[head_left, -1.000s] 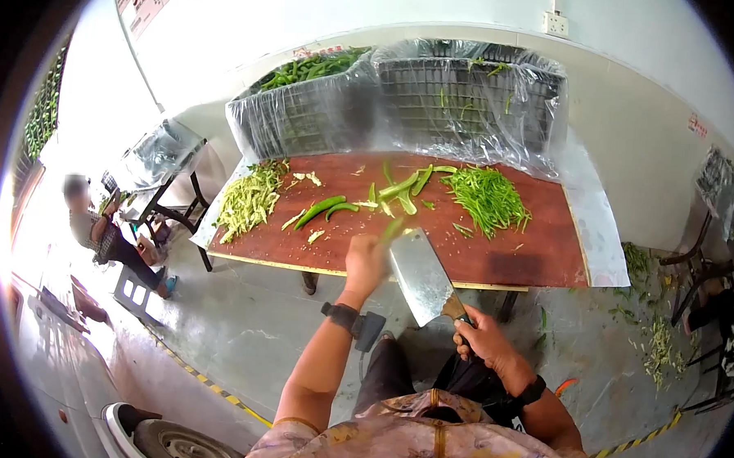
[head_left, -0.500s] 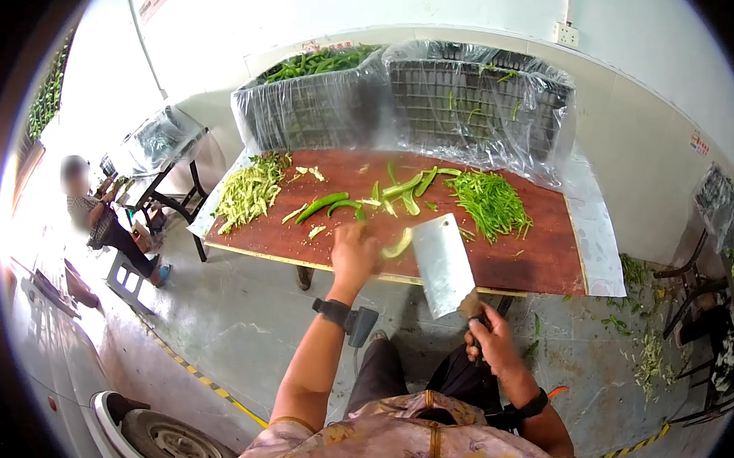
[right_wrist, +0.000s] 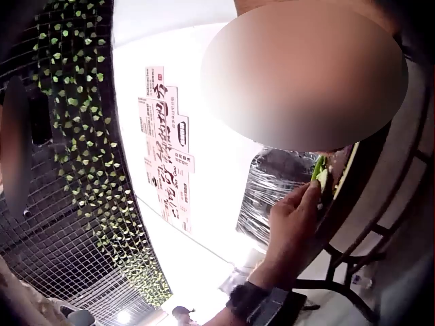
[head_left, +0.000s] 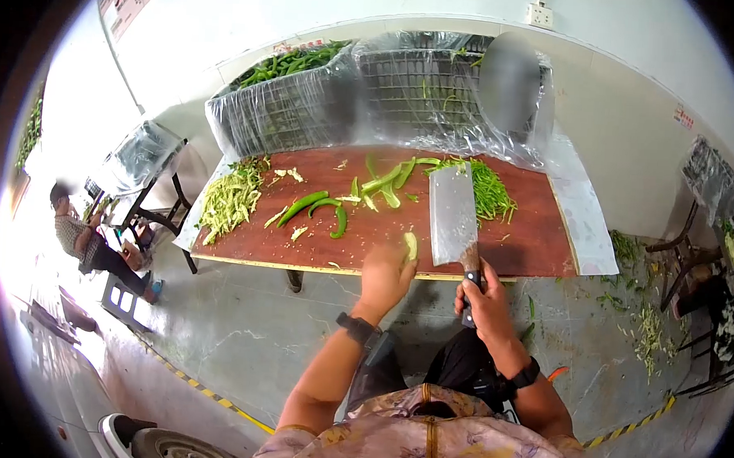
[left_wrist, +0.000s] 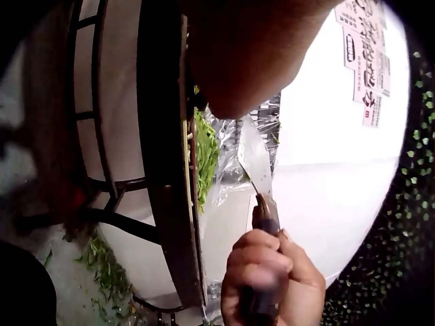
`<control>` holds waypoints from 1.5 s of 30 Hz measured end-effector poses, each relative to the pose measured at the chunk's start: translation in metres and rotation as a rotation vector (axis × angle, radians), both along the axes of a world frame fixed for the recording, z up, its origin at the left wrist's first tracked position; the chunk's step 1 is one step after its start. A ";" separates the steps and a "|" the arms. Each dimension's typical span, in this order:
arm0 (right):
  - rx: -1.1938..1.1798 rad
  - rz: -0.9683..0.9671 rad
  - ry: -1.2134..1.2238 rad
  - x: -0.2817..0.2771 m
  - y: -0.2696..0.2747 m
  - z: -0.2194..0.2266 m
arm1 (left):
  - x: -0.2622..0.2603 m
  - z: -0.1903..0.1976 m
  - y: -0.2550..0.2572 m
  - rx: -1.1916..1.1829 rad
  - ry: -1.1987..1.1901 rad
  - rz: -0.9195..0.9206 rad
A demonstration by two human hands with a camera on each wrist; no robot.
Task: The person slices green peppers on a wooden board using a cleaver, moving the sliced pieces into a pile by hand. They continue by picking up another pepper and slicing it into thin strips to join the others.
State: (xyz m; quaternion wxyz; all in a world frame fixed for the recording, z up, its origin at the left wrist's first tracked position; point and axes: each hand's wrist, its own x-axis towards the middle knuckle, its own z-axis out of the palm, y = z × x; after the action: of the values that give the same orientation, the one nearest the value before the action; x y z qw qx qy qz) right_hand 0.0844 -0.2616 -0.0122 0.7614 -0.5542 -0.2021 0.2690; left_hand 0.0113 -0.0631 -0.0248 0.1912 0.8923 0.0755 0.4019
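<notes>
My left hand (head_left: 385, 279) is over the table's front edge, pinching a pale-sided piece of green pepper (head_left: 410, 246) between thumb and fingers; the right wrist view also shows this pepper piece (right_wrist: 323, 178) at the fingertips. My right hand (head_left: 484, 300) grips the dark handle of a cleaver (head_left: 452, 216). Its broad blade points away from me, overlapping the heap of thin green shreds (head_left: 493, 193) in the head view. Split green peppers (head_left: 389, 181) lie mid-table. Left of them are whole-looking green peppers (head_left: 304, 206) with a short curved piece (head_left: 339, 223) beside them.
A heap of pale green shreds (head_left: 230, 203) lies at the left of the red-brown table (head_left: 366, 249). Plastic-draped crates (head_left: 282, 107) stand along its back, one full of green peppers. A person (head_left: 88, 233) is at another table on the left. Scraps (head_left: 649, 339) litter the floor at right.
The cleaver has swung from leaning left to pointing away, and moved forward over the table. My left hand has shifted right toward the blade. A short green piece now lies beside the peppers.
</notes>
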 end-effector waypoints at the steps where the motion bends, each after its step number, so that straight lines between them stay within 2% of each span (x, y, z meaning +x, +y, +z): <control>1: 0.057 0.003 -0.021 0.002 0.007 -0.003 | 0.001 -0.001 0.001 0.037 -0.021 -0.007; 5: 0.056 -0.015 0.013 -0.002 0.027 0.002 | -0.001 -0.001 0.000 0.057 -0.006 0.011; 7: 0.074 -0.048 0.048 -0.009 0.036 0.003 | -0.004 0.003 -0.003 -0.006 0.094 0.051; 13: 0.116 -0.078 0.111 -0.016 0.046 -0.004 | -0.004 -0.007 0.004 -0.020 0.068 0.021; 19: 0.076 -0.070 -0.015 -0.021 0.051 -0.010 | -0.003 -0.005 0.002 -0.058 0.097 0.048; 25: 0.005 -0.142 -0.042 -0.023 0.056 -0.017 | 0.001 -0.004 -0.001 -0.044 0.092 0.078; 27: -0.045 -0.186 -0.122 -0.022 0.057 -0.018 | 0.002 -0.002 -0.003 -0.064 0.110 0.088; 30: -0.104 -0.135 -0.104 -0.020 0.058 -0.013 | 0.003 -0.003 -0.002 -0.087 0.133 0.091; 34: -0.050 -0.133 -0.124 -0.017 0.062 -0.023 | 0.003 -0.001 -0.001 -0.157 0.160 0.099; 37: -0.042 -0.167 -0.262 -0.014 0.065 -0.038 | 0.006 0.001 0.002 -0.200 0.244 0.115; 39: -0.154 -0.286 -0.555 -0.010 0.070 -0.051 | 0.007 0.005 0.003 -0.199 0.260 0.121; 41: -0.143 -0.289 -0.552 -0.009 0.071 -0.056 | 0.008 0.008 0.004 -0.196 0.276 0.125; 43: -0.131 -0.294 -0.548 -0.008 0.073 -0.057 | 0.010 0.009 0.008 -0.044 0.261 0.169; 45: -0.103 -0.291 -0.529 -0.006 0.074 -0.058 | 0.012 0.009 0.011 -0.071 0.297 0.165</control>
State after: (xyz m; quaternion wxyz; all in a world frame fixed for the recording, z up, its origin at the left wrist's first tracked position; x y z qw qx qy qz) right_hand 0.0781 -0.1877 -0.0703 0.6836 -0.6661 -0.2980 0.0135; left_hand 0.0232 -0.0517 -0.0158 0.1755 0.9254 0.1901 0.2770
